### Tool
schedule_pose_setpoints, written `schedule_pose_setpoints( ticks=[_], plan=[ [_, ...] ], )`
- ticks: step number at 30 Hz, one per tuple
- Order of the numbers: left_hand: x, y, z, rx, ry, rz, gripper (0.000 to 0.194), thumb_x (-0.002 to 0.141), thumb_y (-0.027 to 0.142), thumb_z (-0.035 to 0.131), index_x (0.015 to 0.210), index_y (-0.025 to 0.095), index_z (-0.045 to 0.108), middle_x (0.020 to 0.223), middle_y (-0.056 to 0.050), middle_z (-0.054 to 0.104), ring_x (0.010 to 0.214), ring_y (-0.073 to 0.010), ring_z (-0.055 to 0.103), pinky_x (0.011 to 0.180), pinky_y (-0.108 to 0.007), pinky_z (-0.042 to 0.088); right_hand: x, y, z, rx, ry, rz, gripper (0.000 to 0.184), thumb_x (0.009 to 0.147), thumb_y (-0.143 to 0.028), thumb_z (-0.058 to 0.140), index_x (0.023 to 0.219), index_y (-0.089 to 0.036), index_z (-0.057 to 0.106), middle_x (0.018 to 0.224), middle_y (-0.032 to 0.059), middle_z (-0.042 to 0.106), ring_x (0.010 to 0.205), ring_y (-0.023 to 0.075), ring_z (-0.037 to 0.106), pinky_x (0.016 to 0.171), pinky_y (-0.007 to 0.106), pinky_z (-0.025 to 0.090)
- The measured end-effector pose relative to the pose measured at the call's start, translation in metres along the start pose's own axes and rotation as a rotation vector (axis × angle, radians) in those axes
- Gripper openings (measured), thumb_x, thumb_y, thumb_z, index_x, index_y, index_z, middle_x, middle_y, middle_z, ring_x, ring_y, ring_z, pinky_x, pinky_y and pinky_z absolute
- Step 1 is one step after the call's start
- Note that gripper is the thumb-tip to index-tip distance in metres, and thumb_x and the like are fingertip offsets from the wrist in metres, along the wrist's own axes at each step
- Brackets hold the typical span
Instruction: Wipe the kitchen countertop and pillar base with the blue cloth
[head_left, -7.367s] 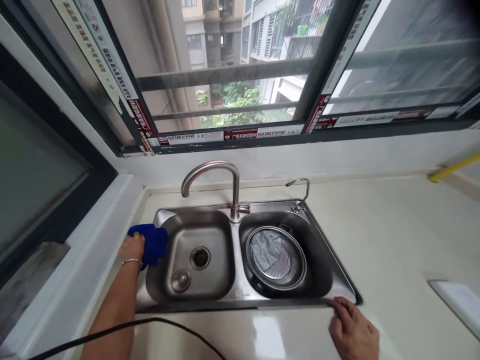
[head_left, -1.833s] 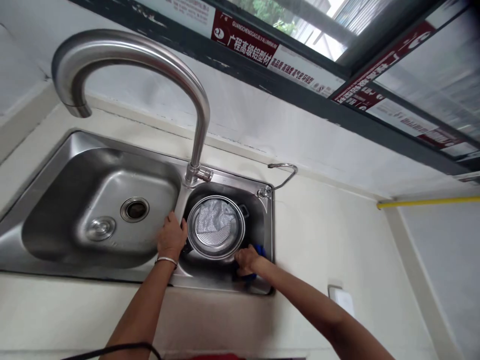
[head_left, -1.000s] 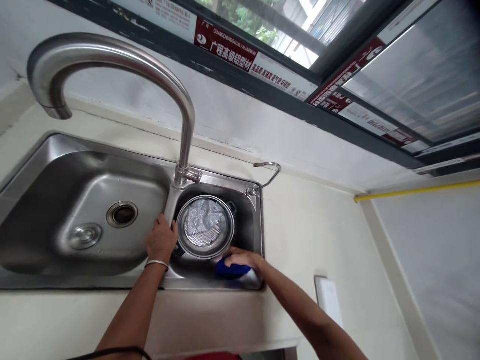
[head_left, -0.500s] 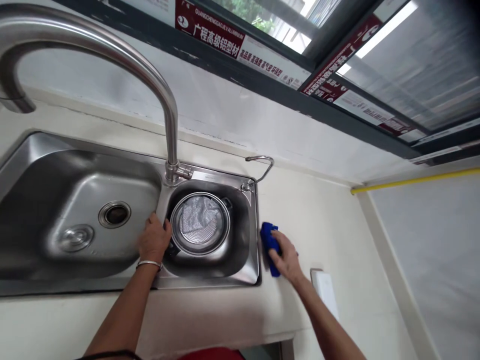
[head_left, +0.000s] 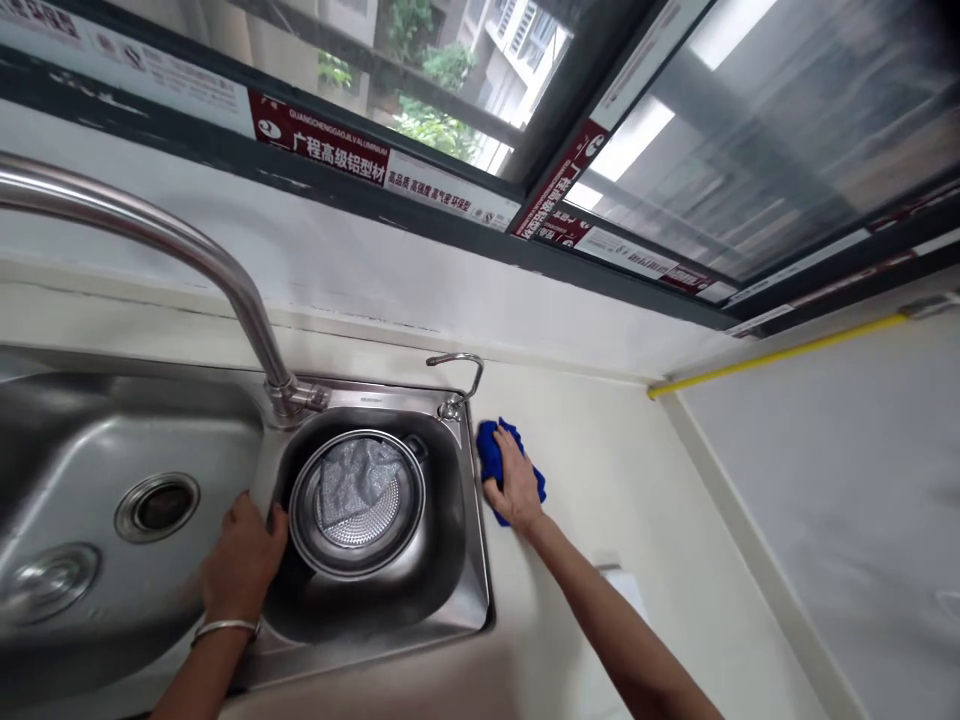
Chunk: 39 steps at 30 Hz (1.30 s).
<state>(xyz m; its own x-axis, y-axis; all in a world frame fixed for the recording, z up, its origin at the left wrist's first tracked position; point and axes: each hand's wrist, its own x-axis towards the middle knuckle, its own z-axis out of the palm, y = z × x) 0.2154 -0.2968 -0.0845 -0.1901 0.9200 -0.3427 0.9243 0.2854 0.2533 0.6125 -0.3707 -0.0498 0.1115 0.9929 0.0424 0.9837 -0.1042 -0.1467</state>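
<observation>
1. One blue cloth point(head_left: 491, 460), bunched on the pale surface point(head_left: 585, 430), just outside the right rim of the sink point(head_left: 469, 603) and partly covered by the right hand point(head_left: 517, 488).
2. Directly beneath the right hand's fingers point(head_left: 504, 448), touching them; far nearer to that hand than to the left hand point(head_left: 241, 560), across the right basin point(head_left: 442, 570).
3. Laid close together over the cloth, with the thumb apart at its near left edge; clasping the bundle from above.
4. No distinct end to point anywhere; longest, as far as the folds show, from the window side back toward the body, roughly along the sink's right rim.
5. Astride the divider point(head_left: 268, 460), with the left hand's tips partly hidden; cannot tell how firmly closed.
6. Inside the right basin, a round steel pot point(head_left: 319, 560) with a crumpled silver packet point(head_left: 358, 475) in it.
7. Beyond the cloth and slightly left, a small curved tap point(head_left: 451, 408); farther left, a large faucet point(head_left: 240, 300).
8. Near the right forearm, a partly hidden white object point(head_left: 626, 588); farther off, a yellow pipe point(head_left: 778, 356).
</observation>
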Motion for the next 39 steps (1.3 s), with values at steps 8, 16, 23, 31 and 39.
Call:
schedule_pose_setpoints(
  ticks=[8,16,23,31,39],
  plan=[
    [0.003,-0.003,0.008,0.055,0.05,0.003,0.063,0.093,0.057,0.028,0.132,0.01,0.042,0.117,-0.023,0.066,0.085,-0.0368,0.07,0.073,-0.048,0.053,0.123,0.031,0.011,0.09,0.082,0.045,0.067,0.081,-0.031,0.043,0.144,-0.008,0.038,0.158,0.0189,0.035,0.147,0.0315,0.027,0.117,0.054,0.027],
    [-0.002,0.008,-0.002,0.053,0.028,-0.031,0.061,0.092,0.053,0.032,0.133,0.009,0.043,0.119,-0.024,0.066,0.095,-0.0402,0.069,0.079,-0.049,0.054,0.146,0.022,0.017,0.038,0.124,0.088,0.061,0.082,-0.029,0.044,0.142,-0.018,0.045,0.155,0.0101,0.042,0.146,0.0318,0.027,0.113,0.055,0.03],
    [-0.002,0.006,-0.002,0.011,0.03,-0.014,0.06,0.092,0.051,0.032,0.132,0.008,0.045,0.118,-0.026,0.066,0.091,-0.0408,0.069,0.078,-0.053,0.054,0.082,-0.001,0.008,0.002,0.03,-0.022,0.054,0.079,-0.026,0.047,0.132,-0.02,0.055,0.152,0.0075,0.048,0.146,0.0281,0.029,0.111,0.049,0.03],
    [0.001,-0.002,0.004,-0.096,0.04,0.035,0.059,0.093,0.051,0.029,0.127,0.007,0.049,0.116,-0.029,0.065,0.091,-0.0414,0.069,0.075,-0.053,0.053,0.005,-0.036,-0.007,-0.099,-0.182,-0.12,0.045,0.079,-0.032,0.051,0.12,-0.019,0.061,0.136,0.0112,0.06,0.144,0.0322,0.029,0.108,0.051,0.028],
    [-0.004,-0.004,-0.005,-0.128,0.008,0.081,0.054,0.092,0.047,0.031,0.121,0.006,0.051,0.113,-0.028,0.065,0.093,-0.0398,0.068,0.073,-0.047,0.051,-0.106,-0.053,-0.007,-0.016,-0.155,-0.18,0.051,0.07,-0.028,0.055,0.121,-0.02,0.059,0.129,0.0097,0.062,0.141,0.0348,0.035,0.107,0.051,0.031]
  ],
)
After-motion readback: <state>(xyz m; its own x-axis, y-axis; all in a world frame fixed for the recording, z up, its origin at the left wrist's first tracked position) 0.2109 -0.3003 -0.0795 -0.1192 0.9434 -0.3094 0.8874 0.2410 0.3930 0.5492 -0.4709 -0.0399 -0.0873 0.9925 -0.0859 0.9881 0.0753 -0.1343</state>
